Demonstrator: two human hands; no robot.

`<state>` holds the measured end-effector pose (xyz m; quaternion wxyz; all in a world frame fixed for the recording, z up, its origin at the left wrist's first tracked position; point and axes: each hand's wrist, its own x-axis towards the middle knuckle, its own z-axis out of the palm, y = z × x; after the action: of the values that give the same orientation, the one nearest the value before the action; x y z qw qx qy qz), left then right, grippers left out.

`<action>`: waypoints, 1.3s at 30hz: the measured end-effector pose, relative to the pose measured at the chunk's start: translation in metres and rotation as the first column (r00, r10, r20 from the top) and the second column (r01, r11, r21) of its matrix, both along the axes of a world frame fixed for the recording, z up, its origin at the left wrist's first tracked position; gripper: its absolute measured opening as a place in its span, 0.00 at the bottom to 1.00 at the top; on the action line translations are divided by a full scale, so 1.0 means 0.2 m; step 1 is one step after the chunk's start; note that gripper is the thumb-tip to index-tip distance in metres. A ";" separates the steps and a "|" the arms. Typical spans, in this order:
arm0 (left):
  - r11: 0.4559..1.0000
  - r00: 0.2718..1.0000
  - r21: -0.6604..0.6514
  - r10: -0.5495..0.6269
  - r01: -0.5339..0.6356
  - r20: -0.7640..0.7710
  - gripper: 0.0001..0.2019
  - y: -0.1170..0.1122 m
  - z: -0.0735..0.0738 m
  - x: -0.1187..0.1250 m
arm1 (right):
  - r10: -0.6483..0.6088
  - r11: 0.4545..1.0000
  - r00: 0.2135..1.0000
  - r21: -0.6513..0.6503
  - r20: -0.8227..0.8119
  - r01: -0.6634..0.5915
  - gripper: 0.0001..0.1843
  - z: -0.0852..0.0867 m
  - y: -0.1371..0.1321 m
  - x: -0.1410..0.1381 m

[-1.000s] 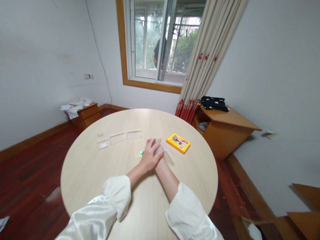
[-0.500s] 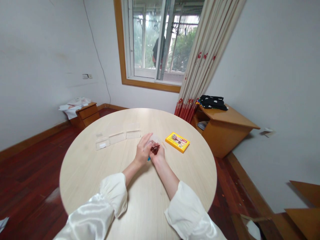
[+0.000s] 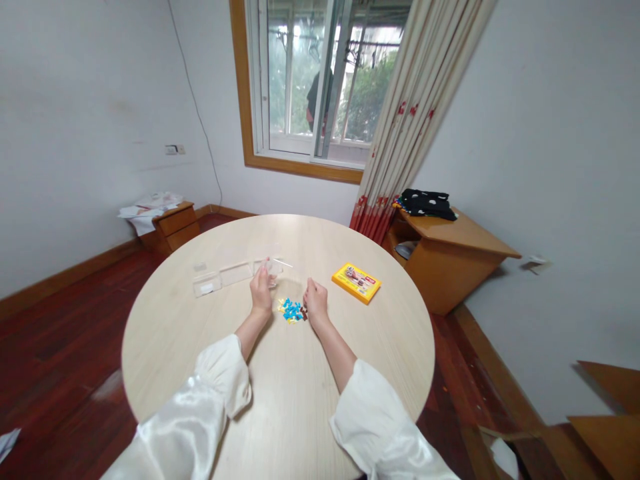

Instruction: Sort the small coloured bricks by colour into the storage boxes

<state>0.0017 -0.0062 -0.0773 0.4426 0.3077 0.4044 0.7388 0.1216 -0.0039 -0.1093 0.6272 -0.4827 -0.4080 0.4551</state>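
Observation:
A small heap of blue, yellow and dark little pieces lies on the round pale table between my hands. My left hand reaches to a clear plastic box with its fingers closed round the box's near end. My right hand rests just right of the heap, its fingers curled into a loose fist; what it holds, if anything, is hidden. Two more clear plastic boxes lie in a row to the left.
A yellow flat box lies on the table's right side. A wooden cabinet with dark spotted cloth stands right of the table by a curtain. A low drawer unit with papers sits at the left wall.
My hands were together over the pieces; now they have parted. The left hand has moved up to the clear box, and the coloured pieces lie uncovered on the table.

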 end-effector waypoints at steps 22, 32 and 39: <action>0.874 0.792 -0.167 -0.313 0.456 0.525 0.26 0.02 0.06 -0.17 | 0.187 0.959 0.876 0.110 0.444 -0.261 0.19 0.00 -0.09 0.08; 0.834 0.691 -0.080 -0.394 0.546 0.606 0.23 0.02 0.03 -0.16 | 0.274 0.919 0.829 0.122 0.488 -0.375 0.18 0.03 -0.07 0.07; 0.802 0.682 -0.080 -0.446 0.592 0.579 0.22 0.01 0.04 -0.12 | -0.100 0.865 0.566 0.352 0.819 -0.357 0.20 0.16 -0.09 0.06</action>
<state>-0.0216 -0.0038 -0.0692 0.7658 0.1319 0.2534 0.5762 0.1328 -0.0221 -0.0777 0.4305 -0.4325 -0.7845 0.1105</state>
